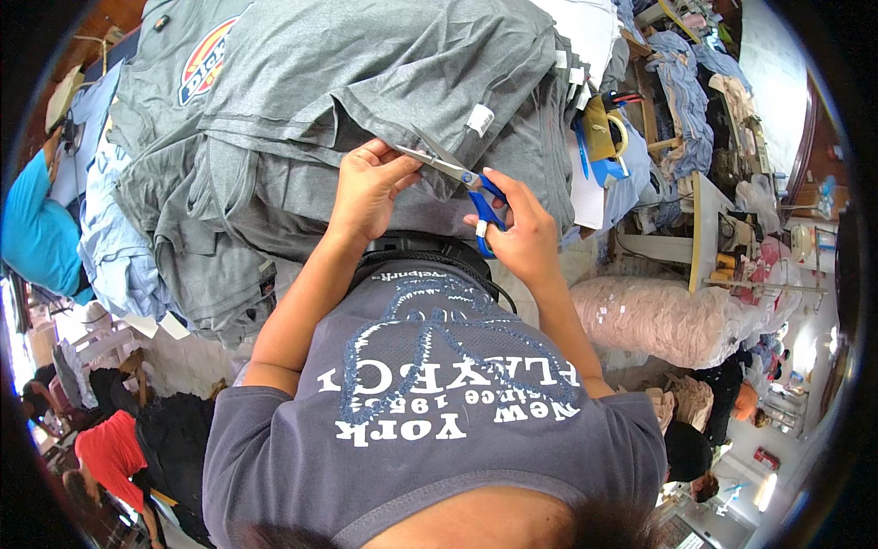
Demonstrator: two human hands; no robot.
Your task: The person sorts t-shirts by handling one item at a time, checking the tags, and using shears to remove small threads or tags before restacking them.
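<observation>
Blue-handled scissors point(469, 180) are gripped in my right hand point(521, 227), fingers through the handle loops. Their blades stand apart and point up and left over the edge of a grey shirt point(366, 59). Just at the blade tips, my left hand point(368, 188) is closed in a pinch on the shirt's edge, thumb against fingers. This shirt lies on top of a thick pile of grey shirts point(224, 238). A small white label point(478, 120) sticks out from the cloth beyond the blades.
Right of the pile are a yellow tape dispenser point(599, 128) and white paper point(587, 194). A large plastic-wrapped bundle point(649, 316) rests at the right. Light blue garments point(114, 242) hang at the left, near a co-worker in a turquoise top point(41, 229).
</observation>
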